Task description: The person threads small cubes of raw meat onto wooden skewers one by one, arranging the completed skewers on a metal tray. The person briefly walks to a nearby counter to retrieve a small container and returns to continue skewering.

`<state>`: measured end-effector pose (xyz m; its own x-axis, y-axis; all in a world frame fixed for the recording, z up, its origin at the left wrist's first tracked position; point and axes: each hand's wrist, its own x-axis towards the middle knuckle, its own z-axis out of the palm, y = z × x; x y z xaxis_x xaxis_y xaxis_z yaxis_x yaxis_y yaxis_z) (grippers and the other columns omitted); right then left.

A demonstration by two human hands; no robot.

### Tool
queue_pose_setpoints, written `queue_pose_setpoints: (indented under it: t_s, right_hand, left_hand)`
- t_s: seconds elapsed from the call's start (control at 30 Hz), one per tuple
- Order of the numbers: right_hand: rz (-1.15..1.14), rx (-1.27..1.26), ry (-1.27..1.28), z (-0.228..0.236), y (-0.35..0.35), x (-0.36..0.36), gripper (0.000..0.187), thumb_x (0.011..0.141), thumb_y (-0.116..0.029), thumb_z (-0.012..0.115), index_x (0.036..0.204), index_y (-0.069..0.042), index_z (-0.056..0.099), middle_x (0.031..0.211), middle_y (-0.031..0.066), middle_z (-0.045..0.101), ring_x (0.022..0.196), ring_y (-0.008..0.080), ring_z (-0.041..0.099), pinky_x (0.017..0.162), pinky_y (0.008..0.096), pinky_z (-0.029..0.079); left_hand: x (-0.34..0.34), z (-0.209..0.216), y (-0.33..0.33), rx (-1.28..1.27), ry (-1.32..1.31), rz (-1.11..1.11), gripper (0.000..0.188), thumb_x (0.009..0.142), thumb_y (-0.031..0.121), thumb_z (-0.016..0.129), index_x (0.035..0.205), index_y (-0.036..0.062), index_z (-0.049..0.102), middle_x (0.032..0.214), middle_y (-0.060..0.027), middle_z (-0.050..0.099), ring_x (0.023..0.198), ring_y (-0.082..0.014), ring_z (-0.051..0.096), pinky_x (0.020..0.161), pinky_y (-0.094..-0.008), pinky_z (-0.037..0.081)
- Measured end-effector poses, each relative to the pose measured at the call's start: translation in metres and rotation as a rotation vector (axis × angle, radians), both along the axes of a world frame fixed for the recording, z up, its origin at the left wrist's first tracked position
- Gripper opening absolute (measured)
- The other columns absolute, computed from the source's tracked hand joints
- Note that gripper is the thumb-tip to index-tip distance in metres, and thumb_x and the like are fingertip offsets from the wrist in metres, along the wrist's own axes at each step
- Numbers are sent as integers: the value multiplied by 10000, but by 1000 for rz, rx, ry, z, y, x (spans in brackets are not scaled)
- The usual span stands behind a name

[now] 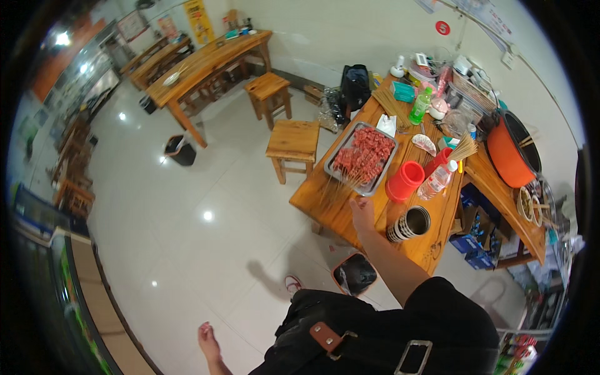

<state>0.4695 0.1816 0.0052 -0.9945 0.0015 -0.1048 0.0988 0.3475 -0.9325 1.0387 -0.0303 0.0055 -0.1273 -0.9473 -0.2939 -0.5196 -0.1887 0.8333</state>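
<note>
A metal tray point(392, 157) on the wooden table holds many skewers of raw red meat point(364, 155). Their bare sticks point(332, 192) poke out over its near-left edge. My right hand point(363, 214) is just below the tray's near corner, fingers bent and pinched together; whatever may be between the fingertips is too small to make out. To its right stand a red plastic cup point(406, 180) and a patterned metal cylinder point(409, 224) with an open top. My left hand point(208, 341) hangs away from the table, above the floor, its fingers loosely bent with nothing visible in them.
Beyond the red cup are a clear bottle point(437, 180), bundled bamboo sticks point(464, 147) and a green bottle point(420, 106). An orange pot point(511, 150) stands at right. A bin point(355, 274) sits below the table; wooden stools point(292, 142) stand to the left.
</note>
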Motion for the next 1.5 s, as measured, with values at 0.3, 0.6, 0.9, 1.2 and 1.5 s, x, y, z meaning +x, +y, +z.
queue_pose_setpoints:
  t_s: [0.3, 0.6, 0.9, 1.2, 1.5]
  right_hand:
    - [-182, 267, -183, -29, -40, -52, 462, 866, -362, 603, 1084, 40, 539, 973, 218, 646, 876, 363, 631, 744, 427, 487]
    - [-241, 546, -119, -2, -60, -27, 290, 886, -278, 520, 977, -15, 601, 888, 252, 639, 855, 419, 612, 752, 467, 486]
    - [-440, 666, -314, 43, -79, -31, 359, 902, -375, 531, 971, -29, 598, 897, 210, 646, 860, 382, 611, 744, 453, 487]
    - [-764, 709, -24, 100, -128, -53, 196, 804, -153, 660, 957, -46, 601, 884, 132, 600, 841, 318, 586, 735, 404, 471]
    - [-1310, 509, -170, 136, -154, -45, 100, 766, -11, 654, 862, -22, 626, 753, 117, 599, 674, 277, 588, 613, 341, 474]
  left_hand:
    - [-87, -54, -210, 411, -12, -422, 237, 893, 156, 630, 1090, 29, 593, 905, -59, 614, 874, -136, 574, 740, -278, 479]
    - [-427, 41, -425, -441, -308, -1338, 252, 845, 168, 635, 1056, 33, 610, 1022, -168, 613, 957, -334, 581, 851, -394, 463]
    - [-808, 135, -243, -720, 119, -2037, 242, 840, 176, 619, 1063, 82, 607, 1096, -101, 596, 1020, -300, 570, 853, -370, 468]
    - [-1011, 94, -53, -1104, 368, -2387, 108, 801, 178, 642, 882, 106, 652, 943, -66, 614, 909, -290, 583, 787, -379, 492]
    - [-1154, 77, 72, -1199, 388, -2488, 131, 790, 150, 652, 912, 106, 664, 939, -97, 607, 931, -313, 583, 811, -420, 481]
